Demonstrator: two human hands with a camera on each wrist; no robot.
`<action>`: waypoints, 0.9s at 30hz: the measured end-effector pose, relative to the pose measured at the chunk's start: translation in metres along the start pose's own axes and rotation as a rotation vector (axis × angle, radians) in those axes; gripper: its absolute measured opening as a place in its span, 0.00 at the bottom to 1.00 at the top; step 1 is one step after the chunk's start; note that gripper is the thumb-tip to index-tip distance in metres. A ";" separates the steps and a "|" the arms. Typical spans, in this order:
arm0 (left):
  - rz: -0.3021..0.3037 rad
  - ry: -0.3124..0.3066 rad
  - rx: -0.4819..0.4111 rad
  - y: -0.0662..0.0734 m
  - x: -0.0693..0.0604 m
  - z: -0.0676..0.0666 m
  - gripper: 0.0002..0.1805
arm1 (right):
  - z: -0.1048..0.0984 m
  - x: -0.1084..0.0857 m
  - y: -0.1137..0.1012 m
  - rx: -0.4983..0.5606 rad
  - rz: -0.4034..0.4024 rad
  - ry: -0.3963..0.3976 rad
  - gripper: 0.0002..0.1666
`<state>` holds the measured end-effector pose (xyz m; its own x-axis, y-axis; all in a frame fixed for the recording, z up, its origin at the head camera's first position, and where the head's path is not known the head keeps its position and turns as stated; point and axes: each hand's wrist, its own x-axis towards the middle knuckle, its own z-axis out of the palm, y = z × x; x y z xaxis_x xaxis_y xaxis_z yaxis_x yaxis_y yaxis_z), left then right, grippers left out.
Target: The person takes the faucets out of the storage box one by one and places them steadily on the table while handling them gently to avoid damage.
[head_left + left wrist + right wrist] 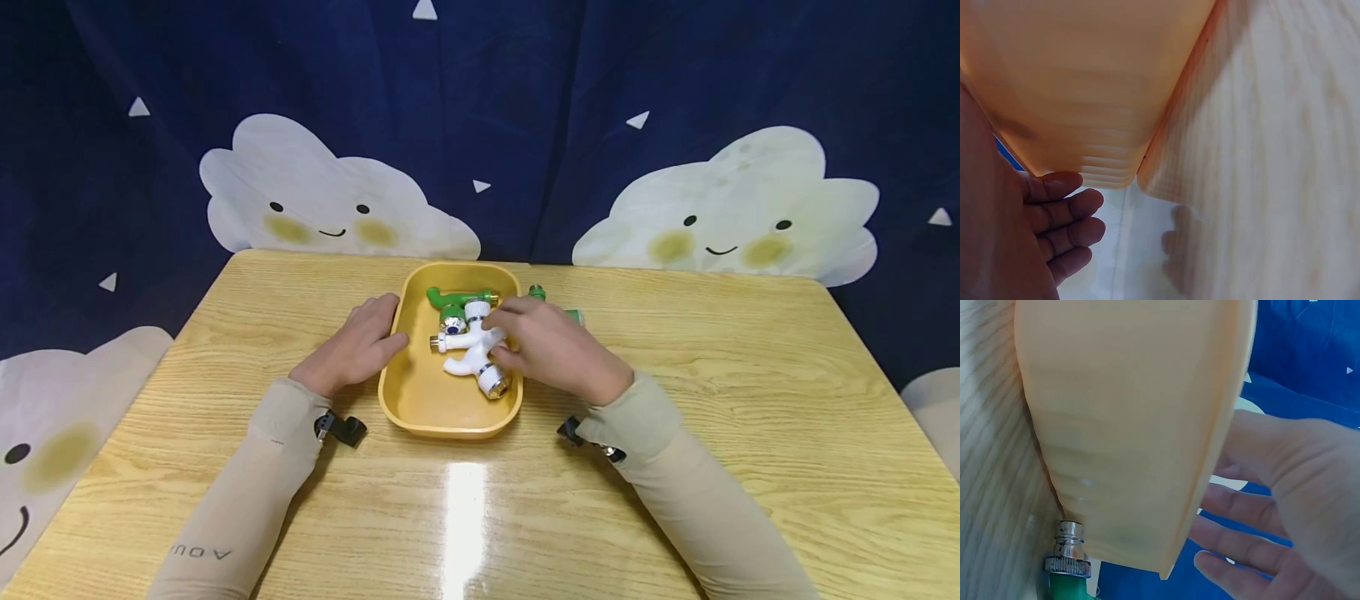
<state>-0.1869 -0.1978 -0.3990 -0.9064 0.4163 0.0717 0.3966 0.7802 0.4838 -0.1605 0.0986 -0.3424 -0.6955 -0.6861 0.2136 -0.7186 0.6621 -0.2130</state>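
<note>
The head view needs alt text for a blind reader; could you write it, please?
A person's right hand seems to pinch a white tap in a yellow tray while the left hand rests at its left side. Another white tap and a green tap lie inside; the tray stands on a wood-grain table.

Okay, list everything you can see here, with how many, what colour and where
Basin: one, yellow-orange, on the table
Green tap: one, green with metal parts, inside the basin
White taps: two, white with metal parts, inside the basin
Green fitting: at least one, green with metal end, right of the basin, partly hidden
Table: one, light wood, under the basin
Backdrop: one, dark blue with white clouds and triangles, behind the table
Wrist devices: two, black, one per wrist
Sleeves: two, beige, on both arms
Left hand: one, at the basin's left rim
Right hand: one, at a white tap
</note>
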 end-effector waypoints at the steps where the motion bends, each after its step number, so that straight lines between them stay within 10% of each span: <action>1: -0.001 0.001 0.001 0.000 0.000 0.000 0.16 | 0.001 0.000 0.000 -0.003 -0.005 0.003 0.16; 27: -0.018 -0.008 0.005 0.000 0.000 0.001 0.16 | 0.020 0.007 -0.006 -0.043 -0.060 -0.010 0.15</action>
<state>-0.1867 -0.1975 -0.3995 -0.9121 0.4063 0.0556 0.3812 0.7899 0.4804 -0.1606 0.0839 -0.3584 -0.6510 -0.7280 0.2151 -0.7588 0.6315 -0.1592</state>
